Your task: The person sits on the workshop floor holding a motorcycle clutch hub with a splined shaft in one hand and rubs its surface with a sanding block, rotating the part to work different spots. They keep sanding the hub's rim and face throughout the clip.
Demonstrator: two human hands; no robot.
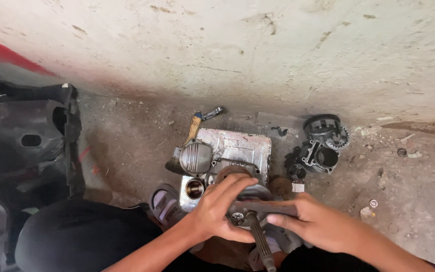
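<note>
A greasy metal engine part (250, 199) with a long shaft (259, 236) pointing toward the camera is held low in the middle of the view, over a silver tray (242, 146) on the concrete floor (414, 186). It is gripped from the left by the left hand (217, 209), fingers curled across its top, and pinched from the right by the right hand (313, 224). A ribbed metal cover (195, 157) and a brush (193, 128) are seen on the tray; dark cylinder parts (320, 156) lie well apart at right
</note>
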